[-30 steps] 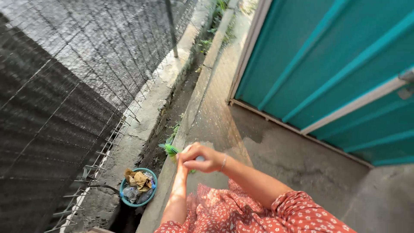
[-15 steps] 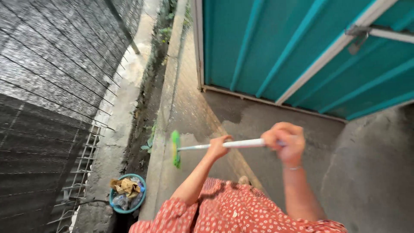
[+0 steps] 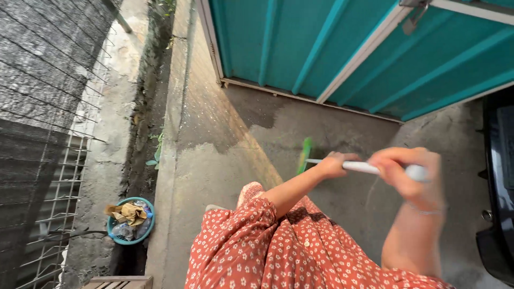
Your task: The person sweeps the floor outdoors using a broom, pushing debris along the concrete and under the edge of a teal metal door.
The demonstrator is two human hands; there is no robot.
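Gripping a white handle [image 3: 364, 167] with both hands, the person stands on a concrete floor [image 3: 214, 176] in front of a teal metal gate [image 3: 342, 48]. The left hand [image 3: 332, 165] is closed around the handle nearer the head of the tool; the right hand [image 3: 404, 174], motion-blurred, is closed around it nearer the end. The handle runs roughly level across the right half of the view and ends in a green broom head [image 3: 305, 155], which stands on edge low over the floor, a little way out from the bottom rail of the gate; whether it touches the floor cannot be told.

Between the broom head and the gate lies a darker, damp-looking patch of concrete [image 3: 278, 120]. To the left of that the floor is paler and sunlit, open as far as a raised concrete kerb [image 3: 168, 134] that runs up the view. Beyond the kerb is a narrow, dirty gutter [image 3: 142, 139] with a few small weeds, then a wire mesh fence [image 3: 48, 96] backed with dark netting. A teal basin [image 3: 130, 220] holding crumpled paper and plastic bottles sits at the near end of the gutter, well apart from the broom. At the right edge a dark vehicle body [image 3: 500, 176] closes in that side. A red floral dress [image 3: 267, 246] fills the bottom of the view.
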